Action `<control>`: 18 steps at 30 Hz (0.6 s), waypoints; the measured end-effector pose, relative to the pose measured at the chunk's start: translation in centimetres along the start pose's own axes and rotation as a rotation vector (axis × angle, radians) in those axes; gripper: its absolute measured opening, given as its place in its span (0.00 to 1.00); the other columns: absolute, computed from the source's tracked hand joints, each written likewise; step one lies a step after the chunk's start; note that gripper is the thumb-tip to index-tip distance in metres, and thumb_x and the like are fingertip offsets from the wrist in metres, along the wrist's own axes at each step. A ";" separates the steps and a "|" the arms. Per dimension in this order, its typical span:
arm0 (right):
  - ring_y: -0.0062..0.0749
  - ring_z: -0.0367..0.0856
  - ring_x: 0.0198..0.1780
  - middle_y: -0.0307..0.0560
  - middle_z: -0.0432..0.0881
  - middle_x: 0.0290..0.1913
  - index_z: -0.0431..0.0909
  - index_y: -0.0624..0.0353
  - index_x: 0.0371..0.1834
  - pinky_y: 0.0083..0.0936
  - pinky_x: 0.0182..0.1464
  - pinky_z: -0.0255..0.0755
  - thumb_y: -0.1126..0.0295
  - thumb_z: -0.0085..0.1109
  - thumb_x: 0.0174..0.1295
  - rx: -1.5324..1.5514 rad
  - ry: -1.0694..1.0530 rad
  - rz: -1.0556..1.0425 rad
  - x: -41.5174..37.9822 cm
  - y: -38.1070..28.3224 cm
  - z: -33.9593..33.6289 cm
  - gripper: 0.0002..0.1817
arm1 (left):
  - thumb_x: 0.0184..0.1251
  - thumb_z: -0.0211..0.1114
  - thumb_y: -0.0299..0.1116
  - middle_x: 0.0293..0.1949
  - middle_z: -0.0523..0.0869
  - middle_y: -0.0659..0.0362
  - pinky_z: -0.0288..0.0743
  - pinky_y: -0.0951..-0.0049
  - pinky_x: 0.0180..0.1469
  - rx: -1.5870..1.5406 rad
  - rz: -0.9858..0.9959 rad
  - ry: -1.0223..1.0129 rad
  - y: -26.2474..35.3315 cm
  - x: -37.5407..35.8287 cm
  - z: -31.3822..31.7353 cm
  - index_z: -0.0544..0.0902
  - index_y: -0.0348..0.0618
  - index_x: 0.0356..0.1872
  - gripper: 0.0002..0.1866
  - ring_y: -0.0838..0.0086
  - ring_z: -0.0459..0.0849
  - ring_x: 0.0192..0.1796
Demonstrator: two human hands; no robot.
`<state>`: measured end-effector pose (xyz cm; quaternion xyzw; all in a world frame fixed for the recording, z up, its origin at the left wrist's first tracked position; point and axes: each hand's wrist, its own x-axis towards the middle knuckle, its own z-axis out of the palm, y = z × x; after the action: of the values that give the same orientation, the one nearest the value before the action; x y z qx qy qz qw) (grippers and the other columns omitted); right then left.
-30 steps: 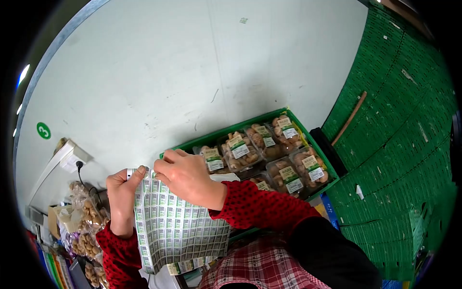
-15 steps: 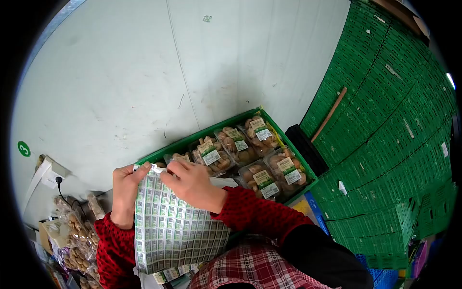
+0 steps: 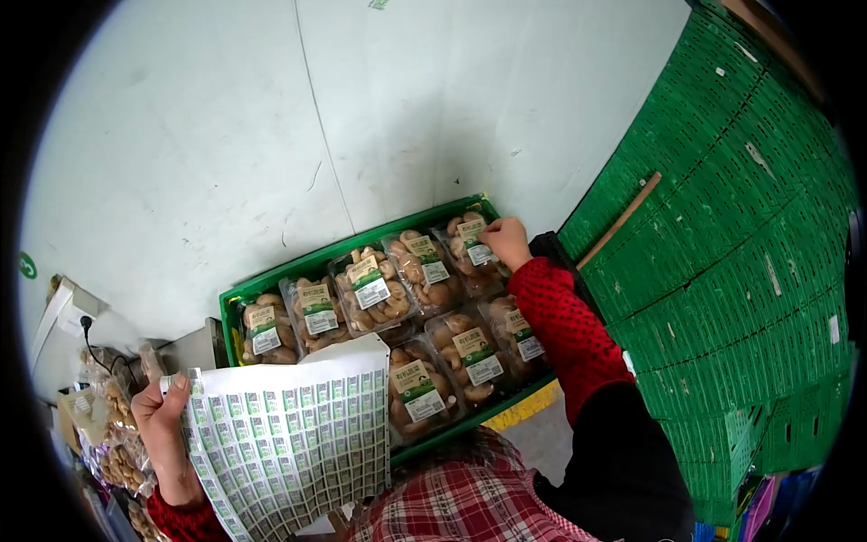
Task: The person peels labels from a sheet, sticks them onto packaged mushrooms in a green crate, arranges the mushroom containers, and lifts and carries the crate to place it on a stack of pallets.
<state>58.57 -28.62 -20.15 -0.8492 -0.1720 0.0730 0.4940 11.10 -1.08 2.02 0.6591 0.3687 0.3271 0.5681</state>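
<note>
My left hand (image 3: 168, 426) pinches the upper left corner of a large sheet of stickers (image 3: 293, 438), printed with rows of small green and white labels. The sheet bends down over the near left part of a green crate (image 3: 357, 238). At the crate's far right corner, my right hand (image 3: 508, 242) has its fingertips pressed together at the label of a clear mushroom pack (image 3: 468, 246). Whatever is between those fingertips is too small to make out. Other mushroom packs (image 3: 371, 287) with beige, green and white labels lie in the crate, some partly hidden by the sheet.
A white wall (image 3: 208, 163) rises behind the crate. Stacked green crates (image 3: 713, 298) stand at the right, with a wooden stick (image 3: 621, 219) against them. Bagged mushrooms (image 3: 117, 456) and a socket box with a black plug (image 3: 74, 307) are at the left.
My right hand has moved from the sheet's top edge rightward to the far right mushroom pack. My left hand has carried the sheet left and lower, uncovering more packs.
</note>
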 end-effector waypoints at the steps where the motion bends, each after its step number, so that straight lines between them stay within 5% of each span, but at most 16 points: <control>1: 0.40 0.83 0.30 0.51 0.85 0.28 0.85 0.65 0.38 0.35 0.34 0.76 0.60 0.69 0.54 -0.336 0.071 -0.069 -0.7 -1.3 -0.1 0.17 | 0.65 0.67 0.31 0.20 0.80 0.68 0.61 0.82 0.27 0.013 0.003 0.004 0.3 -0.5 -0.9 0.83 0.40 0.24 0.10 0.87 0.71 0.21; 3: 0.55 0.84 0.38 0.62 0.84 0.34 0.86 0.59 0.36 0.44 0.40 0.77 0.54 0.71 0.49 -0.701 0.187 -0.123 -1.9 -4.0 -1.0 0.20 | 0.66 0.67 0.31 0.19 0.78 0.70 0.57 0.82 0.26 0.070 0.045 0.032 -0.3 -0.9 -4.1 0.81 0.42 0.21 0.12 0.88 0.67 0.20; 4: 0.47 0.86 0.35 0.57 0.86 0.31 0.85 0.62 0.36 0.38 0.38 0.77 0.59 0.71 0.51 -0.609 0.189 -0.115 -2.3 -4.7 -1.4 0.17 | 0.66 0.67 0.31 0.19 0.79 0.69 0.59 0.82 0.27 0.016 0.049 0.064 0.4 -1.9 -4.1 0.82 0.42 0.22 0.12 0.88 0.68 0.21; 6: 0.38 0.84 0.32 0.50 0.85 0.28 0.83 0.66 0.35 0.35 0.35 0.76 0.65 0.73 0.51 0.105 -0.007 -0.111 -2.6 -4.1 0.1 0.15 | 0.67 0.67 0.32 0.21 0.81 0.67 0.60 0.82 0.27 0.016 0.086 0.177 0.6 -2.7 -4.6 0.83 0.41 0.24 0.12 0.87 0.70 0.21; 7: 0.38 0.84 0.32 0.50 0.85 0.28 0.83 0.66 0.35 0.35 0.35 0.76 0.65 0.73 0.51 0.105 -0.013 -0.109 -3.6 -4.7 1.2 0.15 | 0.71 0.63 0.34 0.30 0.86 0.64 0.70 0.82 0.31 0.048 0.044 0.017 0.6 -2.5 -6.6 0.85 0.38 0.38 0.10 0.84 0.80 0.27; 9: 0.29 0.82 0.33 0.45 0.84 0.29 0.83 0.68 0.38 0.27 0.35 0.75 0.69 0.73 0.51 0.373 -0.218 0.070 -5.0 -6.3 3.8 0.15 | 0.71 0.63 0.34 0.31 0.87 0.63 0.70 0.82 0.32 0.023 0.037 0.053 -0.2 -3.0 -7.2 0.86 0.38 0.38 0.10 0.84 0.80 0.28; 14: 0.36 0.84 0.36 0.50 0.85 0.34 0.82 0.65 0.35 0.31 0.39 0.77 0.68 0.76 0.48 -0.013 -0.111 -0.189 -3.8 -5.2 6.9 0.16 | 0.71 0.63 0.33 0.30 0.87 0.63 0.70 0.81 0.31 0.006 0.056 0.124 0.3 -4.8 -7.7 0.86 0.38 0.38 0.09 0.83 0.79 0.27; 16: 0.39 0.84 0.39 0.52 0.85 0.37 0.81 0.64 0.36 0.34 0.41 0.78 0.67 0.77 0.46 -0.415 -0.020 -0.307 -4.0 -7.7 6.0 0.18 | 0.70 0.63 0.32 0.29 0.86 0.63 0.69 0.81 0.30 0.059 0.037 0.224 0.4 -5.6 -7.3 0.85 0.38 0.37 0.08 0.83 0.79 0.26; 18: 0.42 0.84 0.42 0.55 0.84 0.41 0.80 0.64 0.39 0.33 0.44 0.77 0.66 0.78 0.44 -0.191 -0.094 -0.312 -3.6 -8.9 7.5 0.22 | 0.69 0.65 0.30 0.23 0.83 0.66 0.62 0.82 0.25 0.038 0.051 0.307 0.9 -6.1 -6.2 0.85 0.37 0.30 0.09 0.87 0.73 0.21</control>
<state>51.09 -19.75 -16.36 -0.8509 -0.3305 0.0186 0.4078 2.78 -3.18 3.68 0.6211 0.4405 0.4311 0.4840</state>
